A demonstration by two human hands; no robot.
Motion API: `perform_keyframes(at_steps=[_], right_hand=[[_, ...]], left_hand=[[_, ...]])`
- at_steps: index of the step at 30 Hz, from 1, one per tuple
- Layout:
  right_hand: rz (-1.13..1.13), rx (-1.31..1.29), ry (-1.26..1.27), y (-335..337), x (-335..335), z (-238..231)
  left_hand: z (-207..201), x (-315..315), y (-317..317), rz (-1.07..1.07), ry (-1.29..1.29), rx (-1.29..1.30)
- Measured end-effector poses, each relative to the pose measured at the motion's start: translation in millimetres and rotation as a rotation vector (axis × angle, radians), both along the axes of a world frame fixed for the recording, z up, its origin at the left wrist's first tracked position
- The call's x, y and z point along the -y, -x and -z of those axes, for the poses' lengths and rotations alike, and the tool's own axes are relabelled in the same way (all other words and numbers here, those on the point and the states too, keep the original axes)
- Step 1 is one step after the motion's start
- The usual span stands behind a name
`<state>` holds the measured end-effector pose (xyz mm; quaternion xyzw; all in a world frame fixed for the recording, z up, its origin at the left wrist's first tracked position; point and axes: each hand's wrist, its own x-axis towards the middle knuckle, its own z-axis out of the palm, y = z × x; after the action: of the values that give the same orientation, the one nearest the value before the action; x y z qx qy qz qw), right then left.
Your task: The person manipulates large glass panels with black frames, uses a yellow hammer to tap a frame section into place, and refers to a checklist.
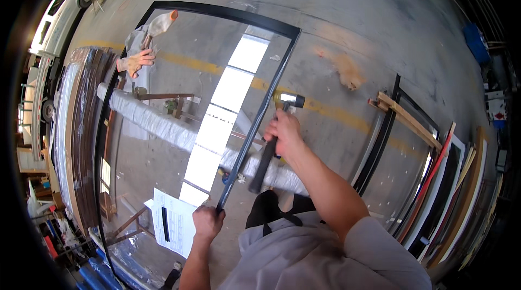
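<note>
the black frame (228, 14) is joined at its far end over the wrapped beam (152, 119) – side bar (247, 146) clasped by left hand (208, 224), mallet (290, 99) gripped by right hand (283, 128) – remaining work cannot be judged.

We are in a workshop: our scuffed concrete floor (374, 24) carries a painted yellow line (187, 62), and a black-framed glazed panel (217, 108) lies over a plastic-wrapped support bar (287, 177). We see wrapped lengths of stock (81, 138) stacked at left, long strips (461, 195) leaning at right, a mallet (264, 162) and a parked white vehicle (57, 21)
</note>
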<state>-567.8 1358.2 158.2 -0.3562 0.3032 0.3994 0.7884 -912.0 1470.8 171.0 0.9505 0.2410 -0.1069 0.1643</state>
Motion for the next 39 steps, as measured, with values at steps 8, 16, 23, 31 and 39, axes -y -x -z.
perform_keyframes(at_steps=[8, 16, 23, 31, 39], right_hand=[[0.080, -0.050, 0.079, -83.2, -17.1, -20.0], [0.140, -0.154, 0.084, -96.2, -21.9, -21.7], [0.179, -0.181, 0.081, -76.8, -6.2, -30.8], [-0.039, -0.042, 0.027, -9.4, 14.1, -42.1], [-0.164, -0.044, 0.091, 169.7, 56.3, -65.2]], left_hand=[[-6.1, -2.1, -4.0, -0.002, -0.014, -0.017], [2.7, 5.4, 5.8, 0.013, -0.035, -0.023], [-0.9, 6.3, 1.6, -0.028, -0.043, -0.026], [0.7, 7.8, 0.6, -0.040, -0.111, 0.000], [-20.9, 27.4, 41.2, -0.034, -0.218, 0.157]])
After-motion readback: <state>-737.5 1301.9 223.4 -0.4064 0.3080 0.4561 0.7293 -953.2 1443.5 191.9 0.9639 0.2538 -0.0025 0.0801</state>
